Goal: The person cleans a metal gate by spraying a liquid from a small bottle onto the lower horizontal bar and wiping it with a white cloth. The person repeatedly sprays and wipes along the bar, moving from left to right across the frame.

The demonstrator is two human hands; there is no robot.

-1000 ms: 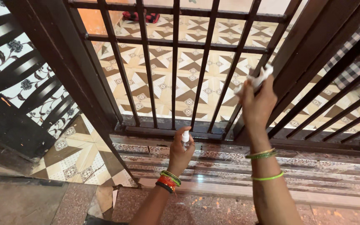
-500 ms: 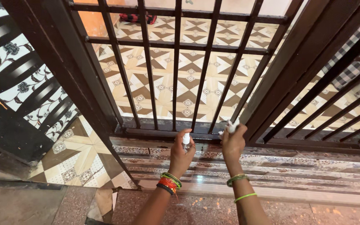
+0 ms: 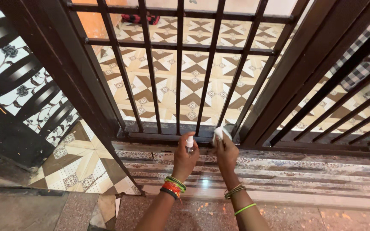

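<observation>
right hand [image 3: 226, 150] presses cloth [image 3: 218, 133] at gate's bottom rail [image 3: 159, 137]

Your forearms are bare, with no sleeves in view. Your left wrist [image 3: 173, 187] wears stacked bangles in green, orange-red and black. Your right wrist [image 3: 235, 192] wears thin green and gold bangles, with one bright green bangle further up the arm.

Patterned tile floor [image 3: 193, 81] beyond the gate bars, a red-and-black item [image 3: 135, 18] lying on it, far back.
</observation>
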